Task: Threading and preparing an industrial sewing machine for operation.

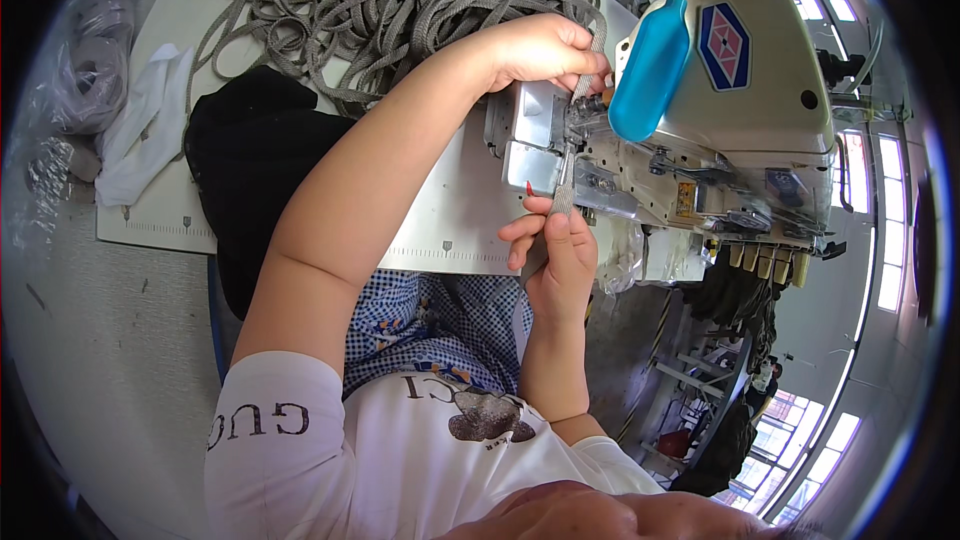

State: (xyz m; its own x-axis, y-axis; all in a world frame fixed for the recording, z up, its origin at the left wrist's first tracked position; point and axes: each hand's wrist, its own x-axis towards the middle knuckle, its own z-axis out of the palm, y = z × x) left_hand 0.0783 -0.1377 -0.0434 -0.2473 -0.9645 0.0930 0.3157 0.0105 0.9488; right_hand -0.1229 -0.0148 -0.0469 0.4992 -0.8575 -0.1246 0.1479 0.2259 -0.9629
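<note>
Both hands, left hand (545, 50) and right hand (555, 250), pinch grey tape (563, 198) beside the machine's red-and-blue hexagonal label (724, 46).

Grey strap (563, 198) partly hidden inside machine (740, 90)

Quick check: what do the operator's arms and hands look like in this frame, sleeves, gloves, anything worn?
Both forearms are bare, with no gloves, watch or rings visible on the left hand or right hand. Short white T-shirt sleeves end above the elbows; the left carries dark lettering.
</note>
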